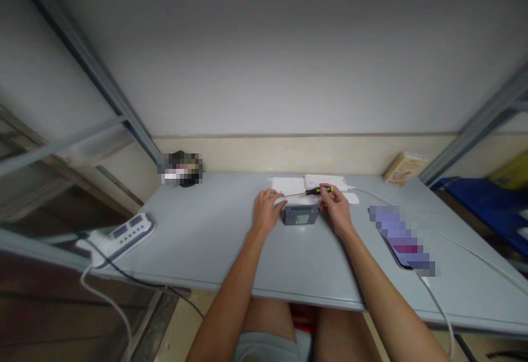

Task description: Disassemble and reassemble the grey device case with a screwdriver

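My right hand (336, 208) is closed around the black-and-yellow handle of a screwdriver (315, 190), which lies nearly level with its shaft pointing left. At the shaft's tip is my left hand (267, 209), thumb and fingers drawn together; whatever they pinch is too small to make out. Between my hands a dark grey box (301, 215) with a row of vent slots and a pale label stands on the table. White paper (284, 184) lies behind it, partly covered by my hands and the screwdriver.
A white power strip (124, 238) with cables sits at the table's (198, 230) left edge. On the right lies a phone (400, 238), its screen pixelated, with a white cable. A small yellowish box (404, 168) stands back right; a blurred dark object (181, 168) is back left.
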The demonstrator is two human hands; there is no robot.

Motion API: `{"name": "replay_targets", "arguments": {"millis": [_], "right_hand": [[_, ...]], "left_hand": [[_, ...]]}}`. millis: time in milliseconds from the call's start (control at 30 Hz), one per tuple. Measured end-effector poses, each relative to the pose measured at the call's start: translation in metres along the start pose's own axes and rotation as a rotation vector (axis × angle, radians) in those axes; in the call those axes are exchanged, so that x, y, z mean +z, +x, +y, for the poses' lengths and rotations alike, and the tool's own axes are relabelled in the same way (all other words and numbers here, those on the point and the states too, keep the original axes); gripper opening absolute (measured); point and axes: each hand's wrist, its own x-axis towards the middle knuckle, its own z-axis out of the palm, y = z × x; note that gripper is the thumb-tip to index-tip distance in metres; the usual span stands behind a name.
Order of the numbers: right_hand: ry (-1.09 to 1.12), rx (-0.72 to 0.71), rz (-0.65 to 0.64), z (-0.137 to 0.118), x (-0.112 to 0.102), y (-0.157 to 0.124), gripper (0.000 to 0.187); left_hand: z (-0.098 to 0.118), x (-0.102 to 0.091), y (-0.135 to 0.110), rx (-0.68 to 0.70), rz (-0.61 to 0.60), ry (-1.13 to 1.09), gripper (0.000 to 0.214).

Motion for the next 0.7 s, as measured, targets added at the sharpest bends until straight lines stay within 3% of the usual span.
{"name": "replay_targets", "arguments": {"millis": [700], "right_hand": [[0.068, 0.030, -0.029, 0.0030, -0.0003, 0.0017, 0.056]], "left_hand": [[-0.0007, -0.0039, 0.0000, 0.047, 0.063, -0.058, 0.015]]}}
